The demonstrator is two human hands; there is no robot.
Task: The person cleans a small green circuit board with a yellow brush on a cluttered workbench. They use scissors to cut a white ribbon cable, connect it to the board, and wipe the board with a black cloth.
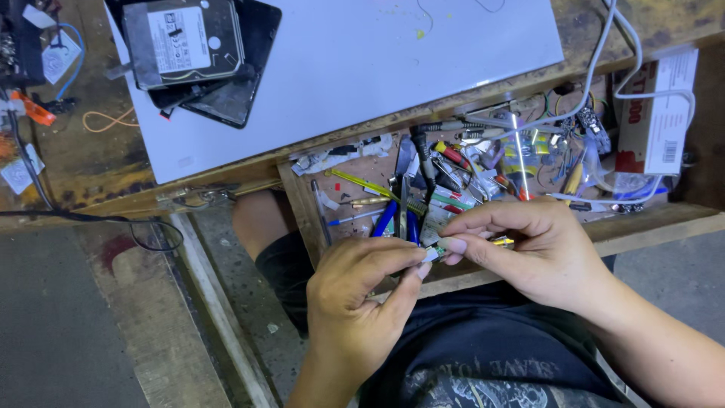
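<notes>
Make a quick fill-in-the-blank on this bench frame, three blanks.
1. Both hands pinch one small ____ part between their fingers, the left hand from below and the right hand from the side.
2. The pliers lying in the open drawer have ____ handles.
3. The hard drive lies on a dark ____ on the white board.

Missing words: metal; blue; tablet

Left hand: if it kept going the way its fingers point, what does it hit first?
Likely the right hand. The left hand points up and right, its fingertips already meeting the right's on the small part pinched between them. Beyond lies the open drawer; depth is unclear.
</notes>
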